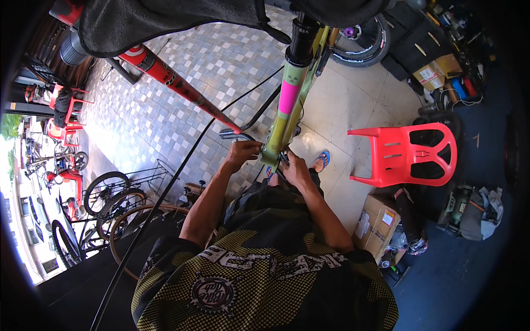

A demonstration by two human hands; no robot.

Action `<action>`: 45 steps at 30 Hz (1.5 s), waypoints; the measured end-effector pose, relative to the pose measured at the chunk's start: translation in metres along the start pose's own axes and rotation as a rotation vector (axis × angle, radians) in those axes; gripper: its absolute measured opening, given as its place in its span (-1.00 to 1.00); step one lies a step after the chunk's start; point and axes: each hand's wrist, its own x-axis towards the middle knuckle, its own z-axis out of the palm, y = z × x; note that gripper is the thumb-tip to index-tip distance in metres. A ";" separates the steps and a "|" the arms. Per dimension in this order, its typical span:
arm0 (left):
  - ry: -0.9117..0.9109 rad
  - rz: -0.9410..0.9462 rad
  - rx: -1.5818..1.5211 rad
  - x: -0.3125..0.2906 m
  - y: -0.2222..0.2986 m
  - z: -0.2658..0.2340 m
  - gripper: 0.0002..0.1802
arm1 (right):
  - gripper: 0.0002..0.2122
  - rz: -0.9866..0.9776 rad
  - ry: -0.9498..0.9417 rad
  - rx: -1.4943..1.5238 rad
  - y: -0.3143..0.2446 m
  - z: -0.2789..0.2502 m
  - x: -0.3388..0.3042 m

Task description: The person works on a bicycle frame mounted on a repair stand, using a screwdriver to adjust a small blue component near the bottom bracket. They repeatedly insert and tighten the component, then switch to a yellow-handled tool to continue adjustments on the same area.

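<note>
A green bicycle frame (277, 132) with a pink band stands in front of me, a black tube section at its upper end. Both of my hands work at its near, lower end. My left hand (242, 154) is closed at the left side of that end, fingertips pinched against it. What they pinch is too small to tell. On the right side my right hand (297, 170) is curled closed beside a small dark part, its grip partly hidden. A long thin black cable (190, 149) slants past my left arm.
A red repair-stand pole (176, 83) slopes in from upper left, under a dark cloth (171, 27). To the right are a red plastic chair (408, 154) and a cardboard box (377, 225). Several bicycles (107, 193) stand at left. A wheel (361, 44) lies beyond the frame.
</note>
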 end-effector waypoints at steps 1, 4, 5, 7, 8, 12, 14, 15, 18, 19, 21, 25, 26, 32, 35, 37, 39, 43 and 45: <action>-0.002 -0.001 -0.006 0.000 -0.001 0.000 -0.57 | -0.60 -0.004 0.007 -0.004 0.001 0.000 0.000; -0.006 0.001 0.010 0.002 -0.003 -0.002 -0.57 | -0.60 -0.017 0.019 -0.027 0.004 0.002 0.000; -0.005 0.003 0.020 0.003 -0.005 -0.003 -0.57 | -0.61 -0.021 0.017 -0.041 0.005 0.002 0.000; -0.024 0.013 0.057 0.006 -0.005 -0.005 -0.58 | -0.63 -0.033 0.015 -0.059 0.008 0.003 0.001; -0.034 0.018 0.075 0.008 -0.005 -0.006 -0.58 | -0.63 -0.040 0.015 -0.063 0.010 0.003 0.002; -0.048 0.010 0.100 0.009 -0.002 -0.006 -0.59 | -0.61 -0.022 -0.039 -0.085 0.007 -0.003 0.003; -0.059 0.014 0.112 0.009 -0.001 -0.007 -0.59 | -0.61 -0.030 -0.020 -0.075 0.007 -0.003 0.002; -0.056 0.008 0.118 0.009 -0.001 -0.007 -0.59 | -0.60 -0.033 -0.010 -0.071 0.007 -0.004 0.001; -0.042 0.009 0.126 0.011 -0.002 -0.010 -0.60 | -0.60 -0.001 -0.024 -0.054 0.005 -0.004 0.001; -0.034 0.018 0.123 0.010 -0.001 -0.012 -0.60 | -0.60 -0.006 -0.021 -0.055 0.005 -0.004 0.001; -0.032 0.029 0.132 0.010 0.000 -0.014 -0.60 | -0.60 -0.015 -0.014 -0.058 0.007 -0.003 0.001; -0.045 0.036 0.204 0.010 0.006 -0.017 -0.57 | -0.61 -0.028 -0.004 -0.047 0.008 -0.003 0.001; -0.048 0.039 0.228 0.010 0.006 -0.017 -0.56 | -0.61 -0.028 -0.004 -0.043 0.008 -0.002 0.001; -0.020 0.068 0.364 0.010 0.013 -0.007 -0.60 | -0.61 -0.016 -0.005 -0.064 0.012 0.001 0.002; -0.032 0.101 0.434 0.013 0.014 -0.011 -0.66 | -0.61 -0.022 -0.012 -0.082 0.014 0.002 0.003; -0.025 0.112 0.470 0.014 0.014 -0.011 -0.68 | -0.59 -0.038 0.003 -0.081 0.016 0.004 0.003; -0.018 0.122 0.483 0.013 0.016 -0.009 -0.69 | -0.55 -0.058 0.038 -0.065 0.021 0.008 0.003; -0.012 0.137 0.471 0.003 0.017 -0.004 -0.68 | -0.53 -0.071 0.068 0.073 0.031 0.017 0.000; -0.009 0.145 0.442 0.000 0.018 -0.003 -0.67 | -0.54 -0.083 0.102 0.190 0.038 0.020 -0.001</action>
